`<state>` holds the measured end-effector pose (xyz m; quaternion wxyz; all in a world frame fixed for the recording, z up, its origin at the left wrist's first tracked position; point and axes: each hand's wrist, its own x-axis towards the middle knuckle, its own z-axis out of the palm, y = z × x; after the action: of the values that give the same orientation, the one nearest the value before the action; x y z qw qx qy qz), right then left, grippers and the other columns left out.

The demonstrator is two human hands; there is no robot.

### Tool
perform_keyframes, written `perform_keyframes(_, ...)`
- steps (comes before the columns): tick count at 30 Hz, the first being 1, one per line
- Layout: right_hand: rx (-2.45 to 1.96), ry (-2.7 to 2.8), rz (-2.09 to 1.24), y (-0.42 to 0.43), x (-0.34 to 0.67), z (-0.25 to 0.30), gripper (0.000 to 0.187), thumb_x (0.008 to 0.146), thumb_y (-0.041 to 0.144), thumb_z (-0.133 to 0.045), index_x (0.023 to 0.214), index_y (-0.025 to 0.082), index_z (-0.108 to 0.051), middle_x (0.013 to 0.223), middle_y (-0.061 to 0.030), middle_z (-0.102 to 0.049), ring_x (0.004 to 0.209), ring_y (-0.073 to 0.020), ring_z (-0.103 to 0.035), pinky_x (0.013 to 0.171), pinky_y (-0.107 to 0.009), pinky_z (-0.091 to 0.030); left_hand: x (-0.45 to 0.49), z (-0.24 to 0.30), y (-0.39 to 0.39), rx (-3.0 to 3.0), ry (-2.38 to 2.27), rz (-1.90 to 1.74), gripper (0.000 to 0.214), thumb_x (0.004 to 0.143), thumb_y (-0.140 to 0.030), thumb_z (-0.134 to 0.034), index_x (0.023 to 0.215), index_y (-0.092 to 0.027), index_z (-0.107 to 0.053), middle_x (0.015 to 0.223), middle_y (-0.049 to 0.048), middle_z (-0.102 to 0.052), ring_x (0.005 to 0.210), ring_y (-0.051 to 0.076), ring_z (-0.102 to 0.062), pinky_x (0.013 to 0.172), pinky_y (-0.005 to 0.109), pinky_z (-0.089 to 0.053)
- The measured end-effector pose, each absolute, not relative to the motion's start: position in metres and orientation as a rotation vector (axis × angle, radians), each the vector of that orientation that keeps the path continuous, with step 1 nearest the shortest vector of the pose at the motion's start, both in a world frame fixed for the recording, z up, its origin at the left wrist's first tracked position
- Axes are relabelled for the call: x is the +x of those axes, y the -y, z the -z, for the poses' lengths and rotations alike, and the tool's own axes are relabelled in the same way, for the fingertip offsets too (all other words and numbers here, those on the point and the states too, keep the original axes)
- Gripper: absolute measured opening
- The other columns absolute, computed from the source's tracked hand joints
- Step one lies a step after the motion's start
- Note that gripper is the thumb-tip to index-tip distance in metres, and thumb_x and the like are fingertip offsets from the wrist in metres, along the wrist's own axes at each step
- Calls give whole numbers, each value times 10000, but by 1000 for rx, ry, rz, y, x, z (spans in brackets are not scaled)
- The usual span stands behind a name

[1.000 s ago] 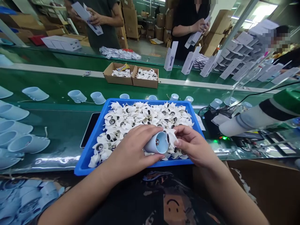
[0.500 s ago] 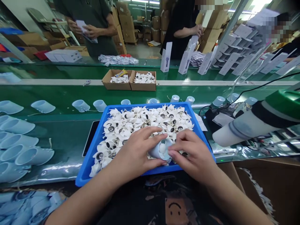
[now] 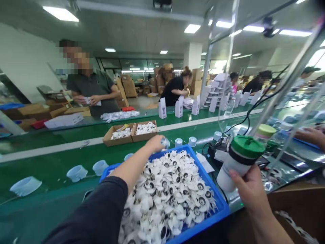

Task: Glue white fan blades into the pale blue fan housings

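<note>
My left hand (image 3: 155,143) reaches past the far edge of the blue tray (image 3: 203,225), its fingers closed around a light-blue plastic cylinder (image 3: 165,143) just over the green belt. Blur hides part of that grip. To the right, my right hand (image 3: 251,189) is wrapped around a white bottle (image 3: 225,178) with a black band and a green lid (image 3: 247,146). The thumb lies across its near side. White finned fan-like parts (image 3: 169,189) with dark round centres fill the tray.
More light-blue cylinders (image 3: 77,173) stand along the green belt (image 3: 57,157). Two cardboard boxes (image 3: 118,141) of small white parts sit behind the tray. A cable and metal posts rise at the right. Co-workers stand across the belt; another person's hand (image 3: 311,135) shows at far right.
The view has tilted up and turned. My left hand has moved from above the tray to the belt beyond it. My right hand has left the cylinder and taken hold of the bottle.
</note>
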<state>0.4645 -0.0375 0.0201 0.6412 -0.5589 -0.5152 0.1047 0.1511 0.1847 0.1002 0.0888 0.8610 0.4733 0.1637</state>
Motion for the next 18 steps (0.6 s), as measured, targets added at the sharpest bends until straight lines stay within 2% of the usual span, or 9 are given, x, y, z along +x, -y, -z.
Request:
perform_keyframes(2,-1222,1142,-325,38,469,-13,772,798,501,-814,1385,236,-388,1235,-165,-610,1084,-331,-652,881,-432,-589,152,-88,-188,2608,-1351,-463,281,949,-355,-660,1101,-120,-654,1032,53,-674,914,215,-675,799,372,-587)
perform_keyframes(4,-1176,1112,-443,42,473,-10,890,755,476,-863,1425,249,-324,1248,-168,-614,1082,-315,-662,852,-392,-604,144,-79,-188,2631,-1311,-436,254,958,-359,-653,1060,-125,-653,955,40,-667,817,171,-668,714,315,-581)
perform_keyframes(7,-1142,1097,-583,51,473,-14,775,783,527,-820,1376,253,-403,1217,-161,-640,1053,-316,-678,820,-388,-618,127,-73,-192,2606,-1303,-416,258,958,-380,-652,960,-122,-653,839,10,-643,702,136,-639,626,265,-552)
perform_keyframes(10,-1134,1067,-649,54,469,-19,659,749,505,-841,1252,250,-501,1155,-154,-668,1008,-338,-691,804,-418,-620,104,-81,-199,2505,-1398,-500,287,946,-411,-656,934,-125,-644,808,3,-631,679,135,-625,626,272,-545)
perform_keyframes(12,-1120,967,-628,51,465,-21,662,705,440,-877,1223,283,-495,1153,-147,-669,979,-358,-698,772,-434,-621,82,-91,-199,2407,-1495,-607,308,893,-412,-704,999,-134,-623,870,30,-646,727,157,-637,676,315,-560)
perform_keyframes(15,-1039,756,-619,43,460,-34,621,714,372,-848,1220,330,-490,1123,-136,-671,893,-377,-708,702,-474,-614,46,-109,-170,2255,-1554,-782,515,789,-458,-747,1140,-145,-536,1044,107,-661,889,242,-678,767,398,-576)
perform_keyframes(18,-930,647,-700,35,447,-67,460,659,393,-800,1057,259,-613,906,-128,-672,679,-350,-686,553,-469,-584,25,-122,-107,2120,-1480,-947,610,809,-563,-653,1224,-194,-403,1351,178,-561,1133,287,-649,848,394,-578)
